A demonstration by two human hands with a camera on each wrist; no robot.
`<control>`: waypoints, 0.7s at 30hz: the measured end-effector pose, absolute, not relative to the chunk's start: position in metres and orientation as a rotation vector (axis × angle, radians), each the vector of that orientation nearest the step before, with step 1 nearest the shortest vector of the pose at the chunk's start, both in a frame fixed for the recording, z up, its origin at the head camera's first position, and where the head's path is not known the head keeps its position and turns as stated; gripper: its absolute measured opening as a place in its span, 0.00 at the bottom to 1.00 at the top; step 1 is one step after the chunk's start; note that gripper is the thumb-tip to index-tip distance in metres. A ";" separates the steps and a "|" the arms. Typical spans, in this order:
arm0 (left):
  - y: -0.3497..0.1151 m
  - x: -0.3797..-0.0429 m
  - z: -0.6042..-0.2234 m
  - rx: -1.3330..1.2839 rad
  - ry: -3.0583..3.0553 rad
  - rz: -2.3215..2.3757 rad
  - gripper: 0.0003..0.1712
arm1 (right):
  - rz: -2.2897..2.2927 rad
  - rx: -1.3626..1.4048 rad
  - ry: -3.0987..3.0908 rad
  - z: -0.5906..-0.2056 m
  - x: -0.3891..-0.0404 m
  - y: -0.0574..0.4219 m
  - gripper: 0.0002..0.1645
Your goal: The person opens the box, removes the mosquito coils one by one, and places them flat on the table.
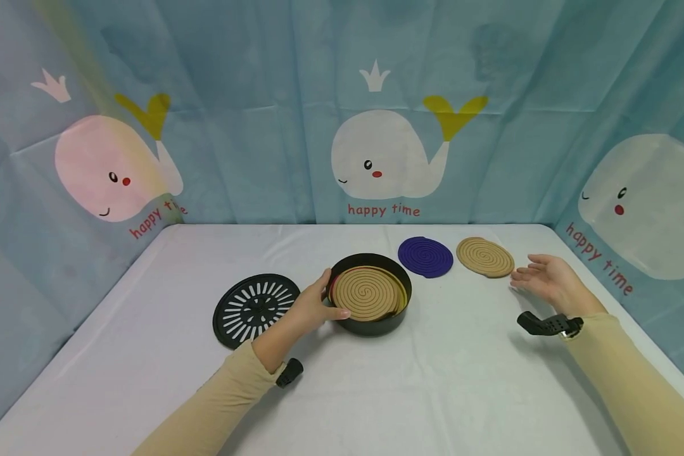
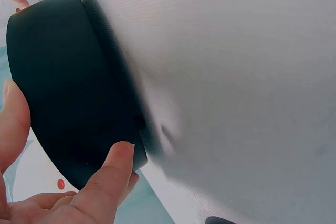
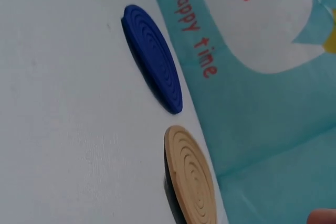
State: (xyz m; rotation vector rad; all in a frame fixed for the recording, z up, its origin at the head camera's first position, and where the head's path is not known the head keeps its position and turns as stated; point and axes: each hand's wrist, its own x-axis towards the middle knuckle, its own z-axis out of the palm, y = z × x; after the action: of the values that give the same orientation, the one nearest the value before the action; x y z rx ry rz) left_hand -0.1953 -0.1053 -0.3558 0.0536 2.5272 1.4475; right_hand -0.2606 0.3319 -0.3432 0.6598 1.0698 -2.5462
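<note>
A round black mosquito coil holder (image 1: 370,327) stands on the white table, also filling much of the left wrist view. My left hand (image 1: 312,307) grips its left side, thumb at the near rim and fingers along the outer wall. Inside lies a tan mosquito coil (image 1: 366,292), with yellow and red edges peeking out beneath it. To the right, my right hand (image 1: 550,285) hovers with loosely spread fingers and nothing in them. It is nearest to a second tan coil (image 1: 484,257); a purple-blue coil (image 3: 153,59) lies left of that one.
A black slotted lid (image 1: 230,316) lies left of the holder, partly behind my left forearm. Blue curtains (image 1: 251,158) printed with whales enclose the table's back and sides. Each wrist wears a black camera mount (image 1: 547,324).
</note>
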 end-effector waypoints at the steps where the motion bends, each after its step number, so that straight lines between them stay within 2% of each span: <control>1: -0.106 -0.195 -0.356 0.052 2.528 1.445 0.57 | -2.549 0.631 1.073 -0.343 -0.259 0.331 0.41; 10: -0.107 -0.197 -0.359 0.070 2.545 1.433 0.57 | -2.607 0.374 1.063 -0.334 -0.235 0.315 0.42; 21: -0.106 -0.196 -0.359 0.066 2.550 1.439 0.57 | -2.490 0.064 1.210 -0.319 -0.206 0.271 0.45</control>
State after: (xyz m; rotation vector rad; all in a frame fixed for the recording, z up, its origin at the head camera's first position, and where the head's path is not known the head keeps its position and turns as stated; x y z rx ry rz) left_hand -0.1962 -0.1060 -0.3594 0.0664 2.5495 1.4387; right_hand -0.2061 0.2710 -0.3191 0.0637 1.2098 -2.4904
